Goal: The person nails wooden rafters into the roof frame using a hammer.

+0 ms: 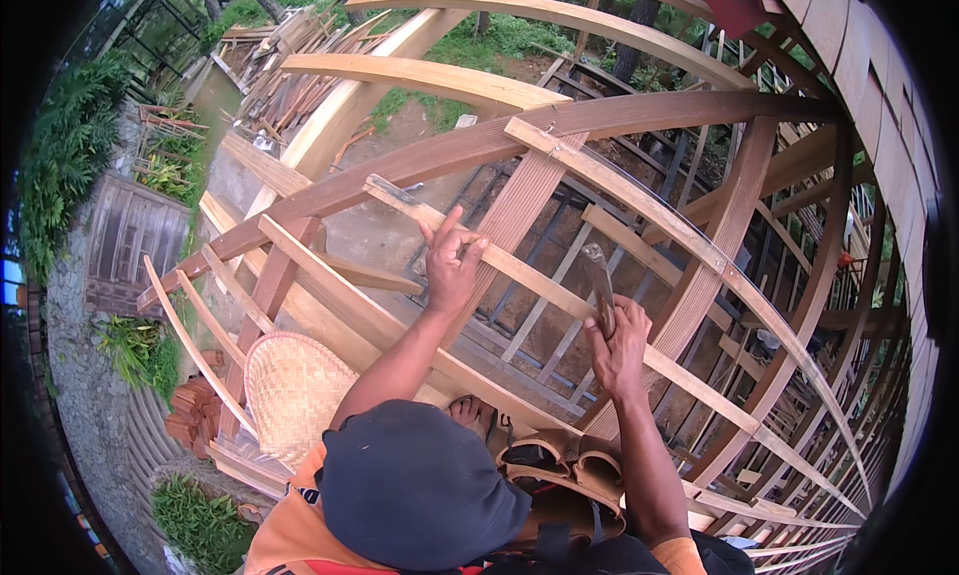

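Note:
A long pale wooden batten (544, 287) slants across the dark brown rafters in front of me. My left hand (455, 260) is on the batten near its upper left end, its fingers bent around the wood. Whether a nail is between them is too small to tell. My right hand (619, 345) is closed around a hammer (599, 278), its metal head raised above the grip, just over the same batten. Beneath the left hand runs a broad brown rafter (524, 200). Farther up lies a second batten (639, 200), roughly parallel to the first.
A curved brown beam (400, 170) arches across the frame. Gaps between rafters drop to the ground below. A woven hat (295, 390) rests at the left, near stacked reddish tiles (195, 415). Brown tool pouches (589, 470) hang at my waist. Lumber (300, 65) is heaped far left.

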Demonstrator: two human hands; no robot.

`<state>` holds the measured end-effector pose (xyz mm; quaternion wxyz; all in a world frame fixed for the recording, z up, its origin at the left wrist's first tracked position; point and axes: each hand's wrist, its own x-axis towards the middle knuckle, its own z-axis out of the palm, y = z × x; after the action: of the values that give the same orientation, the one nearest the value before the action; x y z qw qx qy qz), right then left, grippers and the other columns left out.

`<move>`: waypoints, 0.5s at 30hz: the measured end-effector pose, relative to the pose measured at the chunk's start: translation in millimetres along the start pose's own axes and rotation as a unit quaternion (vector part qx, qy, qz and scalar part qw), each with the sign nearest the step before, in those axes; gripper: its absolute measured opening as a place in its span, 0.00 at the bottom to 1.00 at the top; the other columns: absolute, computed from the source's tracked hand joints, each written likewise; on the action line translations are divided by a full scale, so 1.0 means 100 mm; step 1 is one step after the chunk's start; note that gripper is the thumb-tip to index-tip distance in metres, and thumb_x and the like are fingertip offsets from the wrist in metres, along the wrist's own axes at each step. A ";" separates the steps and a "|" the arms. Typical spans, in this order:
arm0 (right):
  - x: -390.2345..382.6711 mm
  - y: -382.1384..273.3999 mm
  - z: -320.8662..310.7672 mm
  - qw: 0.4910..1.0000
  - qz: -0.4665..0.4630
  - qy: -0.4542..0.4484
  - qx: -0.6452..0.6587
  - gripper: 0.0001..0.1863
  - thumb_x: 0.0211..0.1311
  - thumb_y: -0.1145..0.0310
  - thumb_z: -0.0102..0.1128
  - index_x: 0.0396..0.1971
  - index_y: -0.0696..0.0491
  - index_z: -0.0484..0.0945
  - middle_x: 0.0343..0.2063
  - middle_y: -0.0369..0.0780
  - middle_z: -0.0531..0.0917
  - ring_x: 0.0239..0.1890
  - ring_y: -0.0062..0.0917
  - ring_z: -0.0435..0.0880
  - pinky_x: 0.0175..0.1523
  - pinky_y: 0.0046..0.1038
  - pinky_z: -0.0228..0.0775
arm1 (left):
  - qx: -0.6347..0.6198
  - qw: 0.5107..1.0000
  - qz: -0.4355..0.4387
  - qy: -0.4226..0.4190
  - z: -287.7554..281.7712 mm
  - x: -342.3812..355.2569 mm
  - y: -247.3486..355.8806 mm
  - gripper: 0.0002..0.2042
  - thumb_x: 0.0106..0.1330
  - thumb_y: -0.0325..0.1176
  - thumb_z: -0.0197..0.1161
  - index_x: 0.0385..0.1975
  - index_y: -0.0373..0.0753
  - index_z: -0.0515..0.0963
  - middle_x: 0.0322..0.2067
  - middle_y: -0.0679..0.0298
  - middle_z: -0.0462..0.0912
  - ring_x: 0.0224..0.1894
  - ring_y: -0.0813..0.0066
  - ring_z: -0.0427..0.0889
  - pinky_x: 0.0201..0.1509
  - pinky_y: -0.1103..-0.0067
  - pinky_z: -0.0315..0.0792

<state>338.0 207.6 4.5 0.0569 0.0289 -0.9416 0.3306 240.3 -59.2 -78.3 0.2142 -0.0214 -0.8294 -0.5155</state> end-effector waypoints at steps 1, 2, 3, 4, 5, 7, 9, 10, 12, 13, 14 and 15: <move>0.06 -0.12 -0.02 1.000 0.000 -0.027 0.001 0.14 0.61 0.64 0.63 0.41 0.59 0.80 0.46 0.44 0.78 0.52 0.41 0.74 0.60 0.40 0.61 | -0.019 1.000 -0.012 -0.007 0.00 -0.02 -0.05 0.04 0.63 0.33 0.67 0.29 0.41 0.82 0.42 0.60 0.86 0.66 0.62 0.72 0.78 0.55 0.26; 0.11 -0.19 -0.02 0.996 0.022 -0.066 0.064 0.15 0.63 0.63 0.62 0.43 0.58 0.80 0.44 0.46 0.78 0.46 0.45 0.77 0.52 0.40 0.69 | -0.040 0.999 -0.022 -0.016 0.01 -0.02 -0.04 0.04 0.63 0.33 0.67 0.29 0.41 0.83 0.43 0.58 0.86 0.68 0.62 0.71 0.78 0.56 0.24; 0.20 -0.32 -0.07 0.992 0.011 -0.112 0.055 0.15 0.64 0.63 0.62 0.44 0.58 0.79 0.43 0.48 0.79 0.43 0.47 0.78 0.49 0.41 0.70 | -0.046 0.999 -0.027 -0.002 0.01 -0.02 -0.03 0.04 0.63 0.33 0.67 0.29 0.41 0.83 0.43 0.58 0.86 0.68 0.62 0.71 0.78 0.56 0.24; 0.29 -0.47 -0.10 0.986 0.002 -0.158 0.045 0.16 0.64 0.62 0.62 0.45 0.58 0.79 0.41 0.49 0.80 0.41 0.49 0.80 0.46 0.41 0.72 | -0.055 0.998 -0.027 -0.009 0.00 -0.03 -0.02 0.04 0.63 0.32 0.67 0.28 0.41 0.82 0.43 0.58 0.86 0.68 0.61 0.71 0.78 0.56 0.24; 0.36 -0.61 -0.11 0.982 -0.003 -0.179 0.059 0.16 0.65 0.62 0.62 0.46 0.57 0.78 0.39 0.50 0.81 0.39 0.50 0.81 0.45 0.42 0.73 | -0.062 0.998 -0.023 -0.017 -0.01 -0.03 0.00 0.04 0.62 0.31 0.67 0.27 0.40 0.81 0.43 0.57 0.86 0.67 0.60 0.71 0.78 0.56 0.24; 0.48 -0.91 -0.13 0.970 -0.007 -0.231 0.080 0.19 0.67 0.63 0.59 0.53 0.57 0.72 0.36 0.54 0.83 0.38 0.54 0.83 0.45 0.46 0.74 | -0.060 0.998 -0.013 -0.010 -0.01 -0.04 -0.01 0.05 0.61 0.29 0.67 0.25 0.40 0.78 0.43 0.56 0.86 0.67 0.60 0.72 0.78 0.55 0.24; 0.54 -1.03 -0.04 0.974 -0.037 -0.217 0.056 0.20 0.68 0.64 0.57 0.55 0.56 0.68 0.35 0.55 0.83 0.39 0.56 0.82 0.45 0.48 0.73 | -0.056 0.998 -0.003 -0.006 -0.01 -0.05 -0.03 0.07 0.61 0.28 0.67 0.24 0.39 0.76 0.43 0.55 0.86 0.67 0.60 0.72 0.78 0.55 0.24; 0.56 -1.07 0.00 0.978 -0.059 -0.198 0.041 0.21 0.69 0.64 0.56 0.57 0.56 0.64 0.35 0.57 0.82 0.39 0.57 0.82 0.45 0.50 0.72 | -0.060 0.998 0.003 -0.002 -0.01 -0.05 -0.04 0.05 0.61 0.30 0.68 0.26 0.39 0.78 0.38 0.57 0.86 0.66 0.57 0.73 0.78 0.53 0.25; 0.59 -1.14 0.04 0.971 -0.074 -0.226 0.006 0.22 0.70 0.66 0.53 0.58 0.56 0.60 0.36 0.60 0.81 0.41 0.59 0.80 0.46 0.53 0.71 | -0.064 0.998 0.007 0.008 0.00 -0.05 -0.07 0.05 0.61 0.31 0.68 0.27 0.39 0.80 0.32 0.59 0.86 0.66 0.55 0.73 0.77 0.51 0.25; 0.57 -1.12 0.07 0.972 -0.087 -0.217 0.000 0.21 0.70 0.66 0.52 0.58 0.57 0.60 0.36 0.60 0.81 0.41 0.60 0.80 0.45 0.52 0.70 | -0.069 0.997 0.016 0.014 0.02 -0.05 -0.05 0.05 0.61 0.31 0.68 0.27 0.39 0.80 0.31 0.59 0.85 0.66 0.53 0.73 0.77 0.50 0.24; 0.56 -1.10 0.11 0.973 -0.099 -0.207 -0.006 0.21 0.70 0.67 0.52 0.57 0.59 0.60 0.35 0.61 0.80 0.40 0.60 0.80 0.45 0.52 0.70 | -0.074 0.997 0.025 0.019 0.03 -0.05 -0.04 0.05 0.60 0.31 0.68 0.27 0.39 0.80 0.30 0.60 0.84 0.66 0.52 0.72 0.77 0.49 0.24; 0.58 -1.10 0.13 0.969 -0.090 -0.230 -0.028 0.21 0.71 0.66 0.51 0.57 0.59 0.60 0.37 0.62 0.80 0.42 0.60 0.79 0.45 0.53 0.69 | -0.076 0.996 0.024 0.025 0.03 -0.03 -0.04 0.05 0.60 0.31 0.68 0.27 0.39 0.80 0.30 0.60 0.84 0.66 0.52 0.72 0.77 0.49 0.24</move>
<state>289.6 112.6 69.8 -0.1311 0.1871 -0.9317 0.2825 241.1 -58.2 -84.1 0.2452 -0.0445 -0.7811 -0.5725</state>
